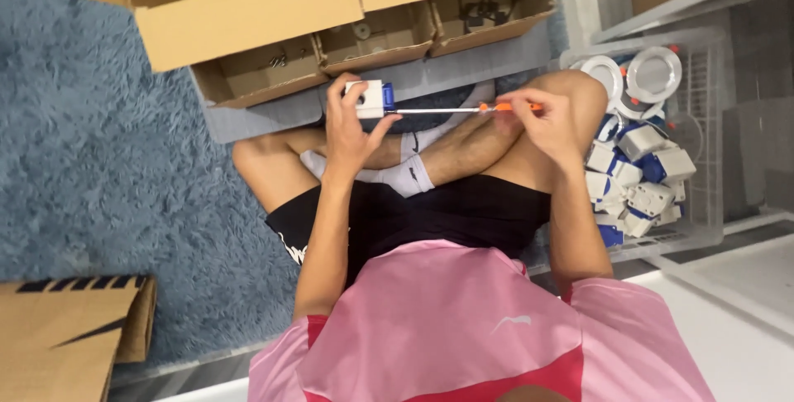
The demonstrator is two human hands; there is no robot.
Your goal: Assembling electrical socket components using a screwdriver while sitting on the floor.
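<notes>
Sideways, left hand (351, 125) fingers clasp a white block (366, 98); right hand (542, 121) pinches the screwdriver (463, 109).

Both hands (351, 125) (542, 121) raised, fingers closed.

Single head-mounted view, aimed steeply downward from above the seated person. Close range: hands (447, 121) near frame centre, crossed legs (430, 158) beneath, blue carpet (99, 162) at left, white basket (703, 203) at right.
</notes>
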